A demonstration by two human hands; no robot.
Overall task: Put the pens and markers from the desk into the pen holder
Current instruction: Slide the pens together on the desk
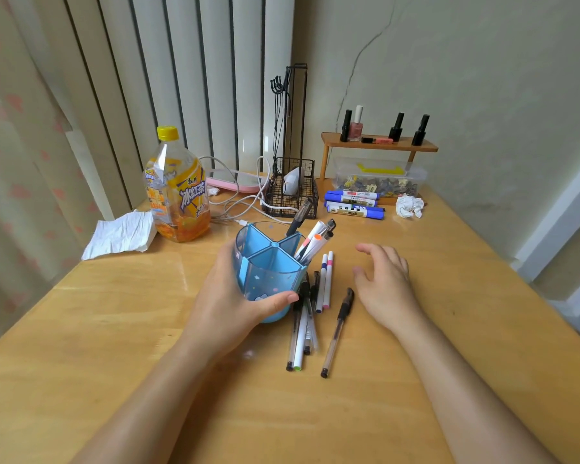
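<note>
Pens [303, 324] lie loose on the desk [449, 296] just right of the holder [265, 272], several bunched against its base, two white markers [325, 283] beside them and one clear pen [337, 333] a little apart. A few pens already stand in the holder's right compartment (the other compartments look empty). Three blue markers [354, 203] wait well back, near the wooden shelf [379, 145].

Risks, as I judge them: the holder is loaded on one side only, so it could tip toward the leaning pens if the grip slackens; the bunched pens touch its base, and pulling one out may roll the rest away; the far markers call for a reach past the holder, where a forearm could knock the upright pens.

Left hand [235, 296] wraps the holder from the left, thumb across its near wall, grasping it firmly. Right hand [382, 279] hovers palm down, fingers spread and loose, holding nothing, near the clear pen's cap and not touching it.
</note>
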